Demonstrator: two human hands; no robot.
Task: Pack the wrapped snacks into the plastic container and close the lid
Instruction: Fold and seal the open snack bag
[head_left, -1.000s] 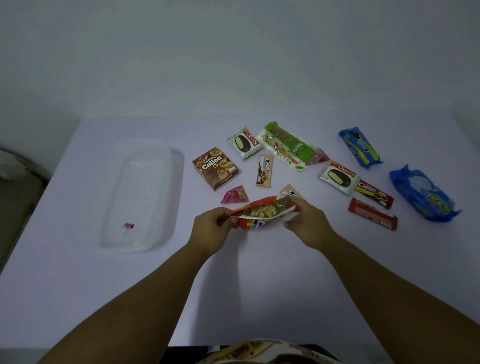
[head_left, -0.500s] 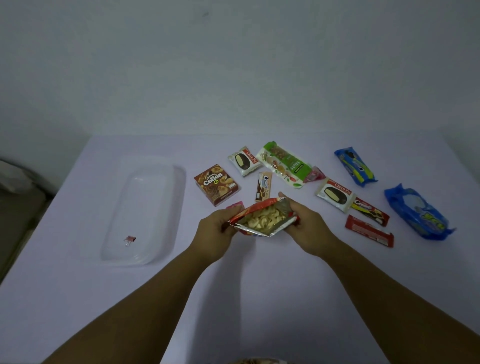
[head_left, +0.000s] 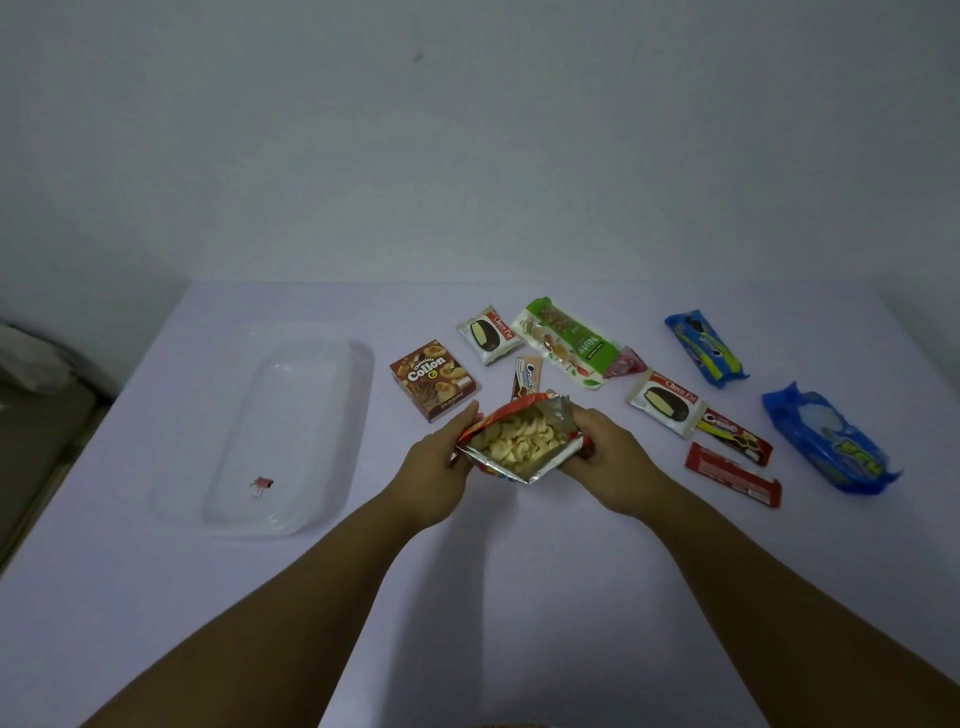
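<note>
Both hands hold an opened red foil snack bag (head_left: 519, 447) above the table, its mouth spread wide and pale chips showing inside. My left hand (head_left: 436, 478) grips the bag's left edge and my right hand (head_left: 608, 462) grips its right edge. A clear plastic container (head_left: 291, 431) lies to the left with a small pink binder clip (head_left: 261, 486) inside. Wrapped snacks lie beyond and to the right: a brown Collon box (head_left: 435, 379), two Choco Pie packs (head_left: 488, 334) (head_left: 667, 401), a green Nuts bar (head_left: 569, 340), and a small Cream-O pack (head_left: 529, 375).
At the right lie a blue cookie pack (head_left: 706, 348), a large blue bag (head_left: 831, 441), a red Cream-O bar (head_left: 735, 434), a red wafer bar (head_left: 732, 474) and a small pink packet (head_left: 626, 362). The white table (head_left: 493, 571) meets the wall behind; its left edge drops to a dim floor.
The bag's mouth has been pulled wider open and tilted toward me, showing the chips. The view has tipped upward, so everything sits lower in the frame.
</note>
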